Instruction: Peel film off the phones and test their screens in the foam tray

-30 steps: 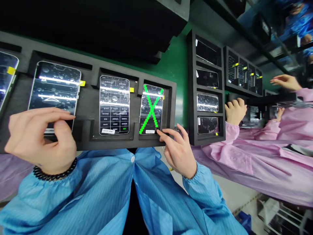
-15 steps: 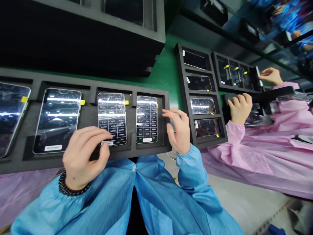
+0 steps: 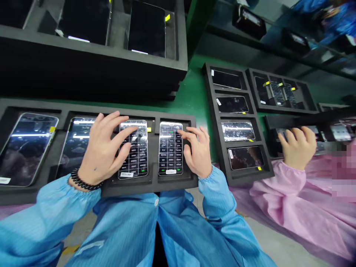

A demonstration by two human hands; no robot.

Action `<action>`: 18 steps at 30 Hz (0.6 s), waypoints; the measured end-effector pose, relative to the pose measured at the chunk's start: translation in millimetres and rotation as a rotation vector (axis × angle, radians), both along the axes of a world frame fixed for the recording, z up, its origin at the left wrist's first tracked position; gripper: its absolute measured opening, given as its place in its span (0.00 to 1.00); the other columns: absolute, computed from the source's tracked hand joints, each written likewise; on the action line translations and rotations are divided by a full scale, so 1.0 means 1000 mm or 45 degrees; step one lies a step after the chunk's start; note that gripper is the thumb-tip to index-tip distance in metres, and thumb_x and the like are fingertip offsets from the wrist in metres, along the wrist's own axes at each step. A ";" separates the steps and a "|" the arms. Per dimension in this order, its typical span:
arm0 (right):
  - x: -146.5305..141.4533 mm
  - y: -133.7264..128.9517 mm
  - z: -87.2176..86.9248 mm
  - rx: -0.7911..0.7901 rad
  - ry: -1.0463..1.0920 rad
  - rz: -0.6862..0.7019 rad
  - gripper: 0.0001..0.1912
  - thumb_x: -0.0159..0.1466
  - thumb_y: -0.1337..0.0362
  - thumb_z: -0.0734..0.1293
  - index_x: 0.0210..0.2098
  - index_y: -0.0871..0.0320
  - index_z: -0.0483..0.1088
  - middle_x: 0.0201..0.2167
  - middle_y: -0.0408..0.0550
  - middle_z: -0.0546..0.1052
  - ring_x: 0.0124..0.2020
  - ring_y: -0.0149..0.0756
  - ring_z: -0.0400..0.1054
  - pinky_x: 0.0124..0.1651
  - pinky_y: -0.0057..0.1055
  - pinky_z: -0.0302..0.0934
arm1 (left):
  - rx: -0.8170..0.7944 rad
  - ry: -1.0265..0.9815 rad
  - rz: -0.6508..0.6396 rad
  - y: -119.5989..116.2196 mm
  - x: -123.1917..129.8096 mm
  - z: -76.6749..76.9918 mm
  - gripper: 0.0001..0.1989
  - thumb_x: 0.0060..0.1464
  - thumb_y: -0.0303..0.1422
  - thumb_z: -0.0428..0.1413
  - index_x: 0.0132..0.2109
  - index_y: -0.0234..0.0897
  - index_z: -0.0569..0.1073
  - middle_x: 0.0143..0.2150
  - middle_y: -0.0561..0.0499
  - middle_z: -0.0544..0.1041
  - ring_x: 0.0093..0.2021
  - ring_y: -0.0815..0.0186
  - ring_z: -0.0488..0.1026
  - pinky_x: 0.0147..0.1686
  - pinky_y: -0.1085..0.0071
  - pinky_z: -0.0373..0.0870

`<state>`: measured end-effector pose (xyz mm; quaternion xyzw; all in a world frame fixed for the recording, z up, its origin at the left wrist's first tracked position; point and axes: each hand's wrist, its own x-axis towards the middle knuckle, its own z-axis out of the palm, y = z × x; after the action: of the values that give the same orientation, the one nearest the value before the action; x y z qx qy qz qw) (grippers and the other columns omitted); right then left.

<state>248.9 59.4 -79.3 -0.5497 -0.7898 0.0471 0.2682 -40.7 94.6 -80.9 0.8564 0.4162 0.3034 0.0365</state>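
A black foam tray (image 3: 153, 155) in front of me holds several phones in separate slots. My left hand (image 3: 107, 148), with a black coiled band at the wrist, is over a lit phone (image 3: 134, 155) showing a button grid; its index finger reaches the upper part of the screen. My right hand (image 3: 197, 150) has its fingers apart, the index fingertip at the upper right of the rightmost phone (image 3: 170, 148), also showing a grid. A darker phone (image 3: 73, 144) is partly covered by my left hand. Farther left lies another phone (image 3: 29, 148).
A taller tray stack (image 3: 111, 68) with dark phones rises behind my tray. To the right, another tray (image 3: 244, 178) holds several phones, with a further tray (image 3: 283, 107) behind it. A co-worker's hand (image 3: 300, 148) in a pink sleeve is at the right.
My left hand has moved up from the phone's lower edge to its upper screen. My right index finger has come onto the rightmost phone. The view has shifted, showing more of the stack.
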 end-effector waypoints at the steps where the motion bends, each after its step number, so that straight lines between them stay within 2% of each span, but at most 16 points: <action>1: 0.000 0.000 0.000 -0.018 -0.012 0.004 0.18 0.64 0.75 0.57 0.50 0.55 0.67 0.49 0.46 0.81 0.59 0.44 0.68 0.71 0.53 0.50 | -0.010 0.009 0.002 -0.001 0.001 -0.001 0.20 0.62 0.29 0.52 0.61 0.38 0.71 0.65 0.37 0.68 0.72 0.47 0.59 0.71 0.38 0.51; 7: 0.000 0.004 -0.003 0.007 0.033 0.015 0.17 0.63 0.76 0.58 0.47 0.54 0.66 0.50 0.46 0.81 0.57 0.44 0.69 0.70 0.53 0.51 | -0.239 0.206 0.003 0.003 0.003 -0.007 0.21 0.68 0.38 0.48 0.64 0.46 0.70 0.76 0.44 0.54 0.77 0.43 0.46 0.72 0.31 0.35; 10: 0.002 0.002 -0.002 0.085 0.069 0.011 0.17 0.63 0.76 0.58 0.48 0.53 0.66 0.50 0.46 0.81 0.56 0.43 0.70 0.69 0.52 0.52 | -0.229 0.136 0.083 0.002 -0.001 -0.001 0.23 0.69 0.40 0.46 0.68 0.45 0.66 0.77 0.46 0.50 0.77 0.44 0.45 0.73 0.34 0.33; 12: 0.004 -0.003 0.003 0.126 0.084 0.006 0.17 0.63 0.75 0.58 0.48 0.53 0.66 0.50 0.45 0.81 0.56 0.42 0.71 0.69 0.51 0.53 | -0.158 0.029 0.155 -0.005 -0.004 0.007 0.25 0.69 0.42 0.45 0.69 0.45 0.63 0.77 0.47 0.51 0.77 0.44 0.45 0.73 0.34 0.33; 15: 0.005 -0.022 0.015 0.117 0.094 -0.002 0.17 0.64 0.75 0.58 0.47 0.53 0.68 0.50 0.44 0.82 0.56 0.42 0.71 0.69 0.51 0.54 | -0.103 -0.038 0.226 -0.028 -0.008 0.021 0.26 0.69 0.45 0.44 0.69 0.45 0.65 0.77 0.45 0.53 0.76 0.38 0.46 0.70 0.25 0.35; 17: 0.004 -0.039 0.023 0.081 0.100 0.002 0.16 0.64 0.75 0.58 0.46 0.53 0.69 0.49 0.43 0.82 0.55 0.42 0.72 0.69 0.51 0.54 | -0.161 -0.024 0.285 -0.048 -0.010 0.024 0.25 0.71 0.46 0.41 0.66 0.43 0.68 0.76 0.48 0.54 0.75 0.36 0.48 0.64 0.19 0.43; 18: 0.001 -0.048 0.025 0.059 0.108 0.006 0.16 0.64 0.75 0.58 0.45 0.53 0.69 0.49 0.43 0.83 0.55 0.42 0.72 0.69 0.51 0.54 | -0.218 -0.012 0.325 -0.059 -0.011 0.022 0.26 0.72 0.46 0.38 0.63 0.41 0.70 0.76 0.50 0.53 0.74 0.36 0.48 0.58 0.19 0.49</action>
<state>250.4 11.1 -54.2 -0.5389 -0.7799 0.0529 0.3141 -51.6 36.1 -58.5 0.7887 0.5460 0.2731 0.0724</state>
